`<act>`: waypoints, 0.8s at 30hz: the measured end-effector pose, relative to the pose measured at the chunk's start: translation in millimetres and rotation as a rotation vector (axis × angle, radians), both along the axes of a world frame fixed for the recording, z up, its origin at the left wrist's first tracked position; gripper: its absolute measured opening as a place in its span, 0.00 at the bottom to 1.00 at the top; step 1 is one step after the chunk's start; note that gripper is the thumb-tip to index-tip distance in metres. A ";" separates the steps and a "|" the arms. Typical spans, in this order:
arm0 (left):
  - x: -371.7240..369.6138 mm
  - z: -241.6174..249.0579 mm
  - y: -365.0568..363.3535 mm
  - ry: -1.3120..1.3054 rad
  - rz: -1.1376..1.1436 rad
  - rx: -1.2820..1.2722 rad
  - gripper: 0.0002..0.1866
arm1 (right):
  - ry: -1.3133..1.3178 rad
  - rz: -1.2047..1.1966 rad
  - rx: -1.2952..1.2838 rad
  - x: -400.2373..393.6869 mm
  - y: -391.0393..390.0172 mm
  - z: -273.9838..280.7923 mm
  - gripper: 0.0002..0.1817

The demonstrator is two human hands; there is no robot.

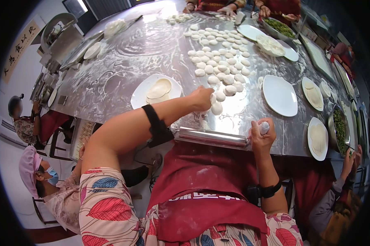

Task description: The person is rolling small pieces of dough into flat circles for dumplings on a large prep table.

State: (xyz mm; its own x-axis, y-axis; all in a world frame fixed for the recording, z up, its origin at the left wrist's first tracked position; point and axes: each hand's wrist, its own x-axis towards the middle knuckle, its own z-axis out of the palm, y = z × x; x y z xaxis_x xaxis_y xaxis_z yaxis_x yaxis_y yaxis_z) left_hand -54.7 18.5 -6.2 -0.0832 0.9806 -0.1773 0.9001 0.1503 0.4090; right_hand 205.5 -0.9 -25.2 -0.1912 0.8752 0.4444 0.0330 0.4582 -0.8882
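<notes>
My left hand (202, 99) is closed at the near end of the flattened dough pieces. Its fingertips pinch a small white dough piece (213, 98), partly hidden by the fingers. Another dough piece (217, 108) lies right beside them. My right hand (262, 134) wraps round the white-covered handle of a metal rolling pin (213, 136). The pin lies across the near table edge, in front of my red apron. Left of my left hand, a white square plate (138, 98) holds thin round dough wrappers (158, 89).
The floury steel table (99, 88) carries several dough rounds (222, 65). An unladen white plate (279, 96), plates of wrappers (317, 137) and a bowl of green filling (339, 125) stand at right. Co-workers sit or stand around, one in a pink cap (29, 164) at left.
</notes>
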 end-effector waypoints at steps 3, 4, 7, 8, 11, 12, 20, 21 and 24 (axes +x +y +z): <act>-3.1 12.1 -13.5 -0.080 0.044 0.151 0.17 | 0.009 -0.006 -0.008 0.4 0.8 -4.7 0.09; -7.5 16.6 -17.3 -0.042 0.055 0.191 0.17 | 0.021 0.001 -0.028 0.3 0.2 -4.4 0.09; -9.8 31.2 -26.6 0.079 0.032 0.015 0.16 | 0.026 0.004 -0.029 1.1 -0.9 -2.9 0.09; -5.8 33.8 -32.7 0.144 0.038 -0.078 0.17 | 0.016 0.000 -0.021 1.2 -0.6 -4.0 0.09; 3.8 34.8 -48.8 0.305 -0.010 -0.139 0.20 | 0.028 0.008 -0.027 0.3 -2.3 -2.3 0.10; 3.4 26.8 -50.7 0.309 -0.015 -0.091 0.19 | 0.036 0.013 -0.035 0.2 -3.1 -1.5 0.10; 20.5 7.0 -52.7 -0.096 -0.090 0.032 0.13 | 0.013 0.003 -0.022 0.5 -5.4 -0.2 0.10; 25.5 2.8 -50.1 -0.199 -0.124 -0.002 0.12 | -0.002 -0.003 -0.015 1.2 -5.3 -1.7 0.10; 36.8 -6.3 -40.9 -0.335 -0.157 -0.023 0.10 | 0.020 0.016 -0.053 0.0 -3.0 -1.3 0.10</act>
